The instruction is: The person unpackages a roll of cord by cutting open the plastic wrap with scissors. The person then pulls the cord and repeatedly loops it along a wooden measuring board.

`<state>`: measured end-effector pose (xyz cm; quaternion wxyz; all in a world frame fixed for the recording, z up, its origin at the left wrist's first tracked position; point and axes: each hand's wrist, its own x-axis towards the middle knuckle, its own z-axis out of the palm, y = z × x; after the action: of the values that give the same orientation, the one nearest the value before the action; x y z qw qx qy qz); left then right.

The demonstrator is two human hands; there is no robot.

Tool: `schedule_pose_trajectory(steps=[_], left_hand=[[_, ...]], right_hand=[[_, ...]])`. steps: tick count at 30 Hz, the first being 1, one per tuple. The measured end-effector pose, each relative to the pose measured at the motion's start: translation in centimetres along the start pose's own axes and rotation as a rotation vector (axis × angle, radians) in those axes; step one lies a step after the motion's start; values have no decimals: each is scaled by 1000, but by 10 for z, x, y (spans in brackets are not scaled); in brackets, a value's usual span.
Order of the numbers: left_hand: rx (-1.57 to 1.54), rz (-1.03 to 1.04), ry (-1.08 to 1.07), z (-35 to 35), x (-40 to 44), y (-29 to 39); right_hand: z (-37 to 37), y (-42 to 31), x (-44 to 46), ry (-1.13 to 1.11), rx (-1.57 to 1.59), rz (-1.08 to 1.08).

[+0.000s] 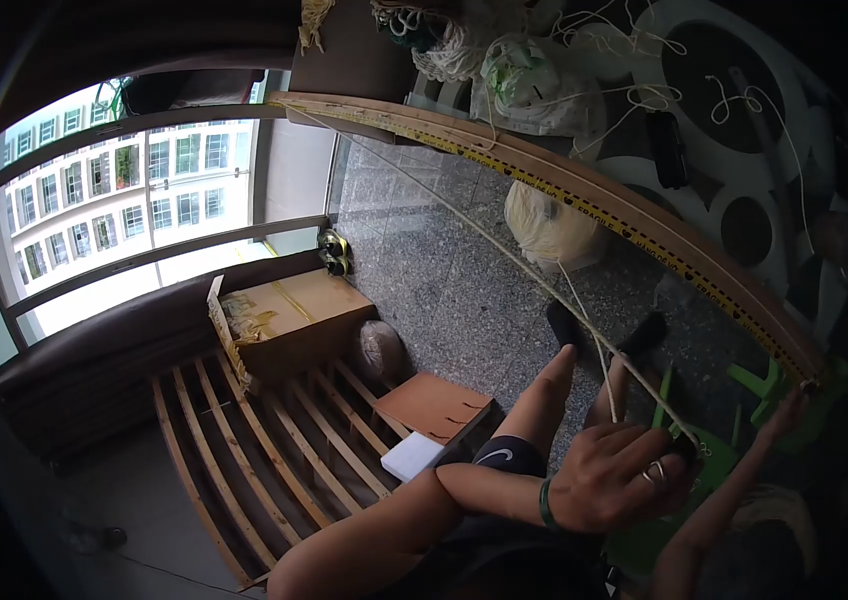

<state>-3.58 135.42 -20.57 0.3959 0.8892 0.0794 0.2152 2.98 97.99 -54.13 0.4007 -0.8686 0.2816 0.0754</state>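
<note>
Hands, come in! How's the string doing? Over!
Left hand: closed on cord. Right hand: at end of taped strip. Cord: straight toward strip's far end. Nothing visibly blocking.

Speckled floor leaves passing room between the cardboard box and a taut cord, which slants from the far end of the taped board to the left hand. A second strand from the ball of twine narrows the way near the person's feet. The board bars the route to the patterned table, while green stools crowd its near end.
</note>
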Motion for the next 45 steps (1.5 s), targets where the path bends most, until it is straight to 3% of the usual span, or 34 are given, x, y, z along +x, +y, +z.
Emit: schedule_pose_trajectory(steps=[2,4,6,7,10,11,12,13,14,16,18,20,22,26,31,33,35,37,38,40,41,42,45], left_hand=[[145,-185,-312,3,10,1],[275,-190,-430,32,-13,-10],[505,-510,-664,72,-48,-26],[507,-495,-669,92,-70,-39],[641,-291,-997,124,-101,-50],[582,-219,-865,125,-96,-40],[516,-149,-736,125,-89,-29],[436,-154,-773,128,-77,-15],[428,-130,-782,134,-67,-1],[86,-152,-581,140,-44,20],[-78,-191,-459,132,-11,44],[-58,-136,-422,117,17,63],[-203,136,-344,105,34,76],[-299,264,-376,104,33,108],[-194,226,-615,165,16,103],[-41,197,-756,209,1,88],[176,200,-910,262,-22,71],[404,248,-1077,303,-43,57],[493,301,-1167,321,-49,50],[574,453,-1392,346,-42,38],[583,605,-1517,348,-20,43],[598,763,-1631,354,0,51],[395,871,-1639,388,12,26]], right_hand=[[3,1,-5,44,46,-61],[3,3,-2,47,39,24],[6,5,-1,53,38,112],[7,8,-1,46,62,91],[12,40,9,-22,262,-53],[16,28,2,29,281,-27],[17,57,11,196,-360,-709],[16,48,4,175,-184,-455],[19,45,1,151,-114,-361],[24,38,-4,123,27,-172],[18,3,-14,46,408,84],[24,-11,-20,128,562,121],[28,10,-14,187,357,-8],[12,1,-25,44,271,-55],[-53,-175,-110,70,-663,-236],[-59,-210,-119,45,-804,-224],[-48,-187,-101,19,-639,-101],[-23,-117,-83,186,-314,-310],[-6,-99,-68,215,-377,-250],[17,-55,-37,-420,-537,257],[13,-41,-39,-404,-548,284],[9,-26,-38,-309,-333,217],[14,-19,-42,-36,329,-34]])
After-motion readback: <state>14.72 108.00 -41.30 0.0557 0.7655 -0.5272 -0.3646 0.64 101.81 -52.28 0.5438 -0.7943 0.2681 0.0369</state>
